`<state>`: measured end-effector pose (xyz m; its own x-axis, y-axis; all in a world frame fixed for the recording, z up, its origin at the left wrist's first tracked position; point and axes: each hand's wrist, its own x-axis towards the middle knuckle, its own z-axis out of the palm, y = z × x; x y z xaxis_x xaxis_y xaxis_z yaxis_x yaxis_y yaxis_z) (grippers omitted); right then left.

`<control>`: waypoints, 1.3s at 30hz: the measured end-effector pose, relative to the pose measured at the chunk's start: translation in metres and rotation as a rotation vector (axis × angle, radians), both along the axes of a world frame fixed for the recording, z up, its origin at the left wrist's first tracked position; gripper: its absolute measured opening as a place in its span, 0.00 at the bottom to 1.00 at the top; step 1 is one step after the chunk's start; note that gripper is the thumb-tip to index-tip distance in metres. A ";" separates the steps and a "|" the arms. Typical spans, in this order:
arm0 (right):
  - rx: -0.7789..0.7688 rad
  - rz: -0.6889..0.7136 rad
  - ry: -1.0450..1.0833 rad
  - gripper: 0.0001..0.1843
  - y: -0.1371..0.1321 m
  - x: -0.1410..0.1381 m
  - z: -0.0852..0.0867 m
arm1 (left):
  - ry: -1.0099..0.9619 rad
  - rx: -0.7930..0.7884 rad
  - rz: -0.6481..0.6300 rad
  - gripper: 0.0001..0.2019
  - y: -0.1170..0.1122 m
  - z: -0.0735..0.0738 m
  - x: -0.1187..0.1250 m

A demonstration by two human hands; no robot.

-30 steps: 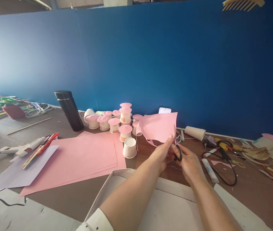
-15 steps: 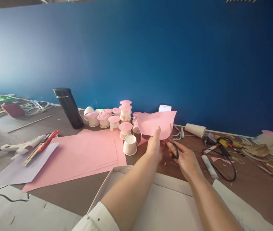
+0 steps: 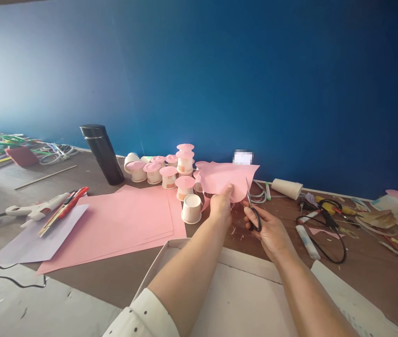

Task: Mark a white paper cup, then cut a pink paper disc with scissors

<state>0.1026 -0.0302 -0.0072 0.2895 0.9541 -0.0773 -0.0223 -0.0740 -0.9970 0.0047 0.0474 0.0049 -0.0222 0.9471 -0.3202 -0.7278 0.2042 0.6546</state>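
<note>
My left hand [image 3: 222, 206] pinches a sheet of pink paper [image 3: 225, 178] along its near edge, thumb on top, the other fingers hidden below. The sheet is held up off the table and has a curved cut edge. Black-handled scissors [image 3: 254, 216] are in my right hand [image 3: 268, 231], with fingers in the loops and the blades pointing up at the paper's right side. Just left of my left hand stands an upside-down paper cup [image 3: 191, 208]. Behind it are several paper cups topped with pink discs, one of them this front cup [image 3: 185, 188].
Large pink sheets [image 3: 125, 224] lie at left, with a lilac sheet [image 3: 44, 243], a red utility knife [image 3: 65, 210] and a glue gun [image 3: 33, 210]. A black flask [image 3: 104, 157] stands behind. Right are stacked cups [image 3: 286, 188] and a black cable [image 3: 342, 252]. A shallow white box [image 3: 248, 299] sits beneath my forearms.
My left hand has shifted slightly left and down on the pink paper. The scissors' blades have tilted a little left against its edge. The whole view has moved slightly.
</note>
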 end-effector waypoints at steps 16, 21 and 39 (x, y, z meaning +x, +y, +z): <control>0.036 -0.002 -0.001 0.31 -0.001 0.000 0.004 | 0.088 0.122 -0.037 0.17 -0.002 0.001 -0.004; 0.042 0.002 -0.018 0.31 -0.001 0.001 0.003 | 0.071 0.139 -0.028 0.16 0.000 0.000 -0.004; 0.060 0.001 -0.040 0.34 0.000 0.002 0.001 | 0.080 0.136 -0.039 0.15 -0.003 0.005 -0.007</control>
